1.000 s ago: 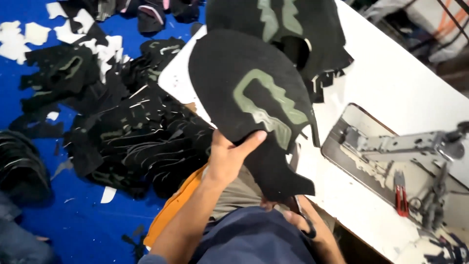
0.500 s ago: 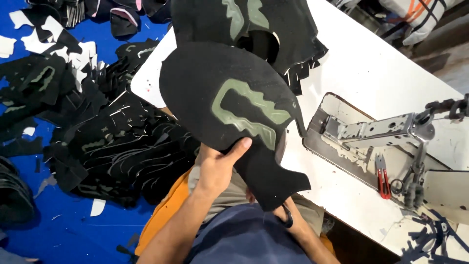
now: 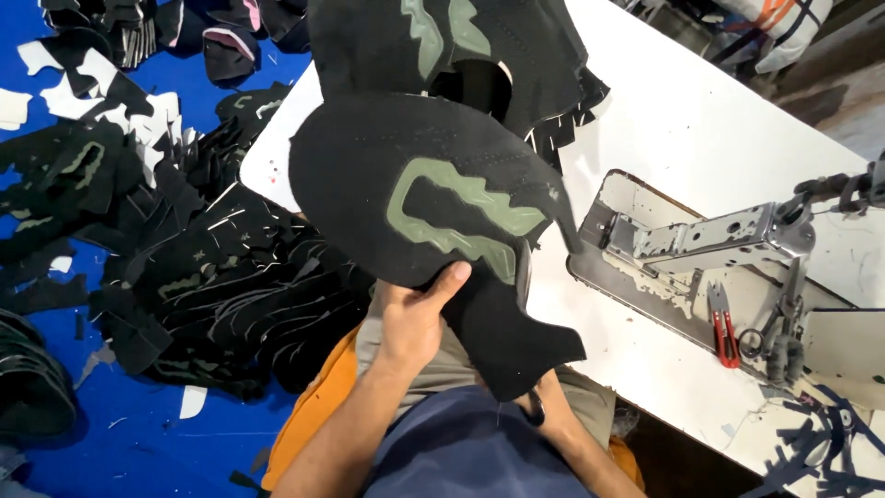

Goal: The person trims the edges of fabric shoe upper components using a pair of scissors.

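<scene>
White sewing table (image 3: 701,138), left hand (image 3: 415,318) pinching black fabric shoe-upper panel with green overlay (image 3: 433,198), right hand (image 3: 539,406) mostly hidden, grip unclear — could easily slip onto the black cut-piece pile on the blue floor (image 3: 212,295).

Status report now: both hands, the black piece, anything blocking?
Left hand grips black fabric piece at its lower edge, thumb on top. Right hand mostly hidden beneath it. Piece held above table edge; sewing machine stands apart, nothing blocking.

No packages, labels, signs or screens anywhere in the head view.
</scene>
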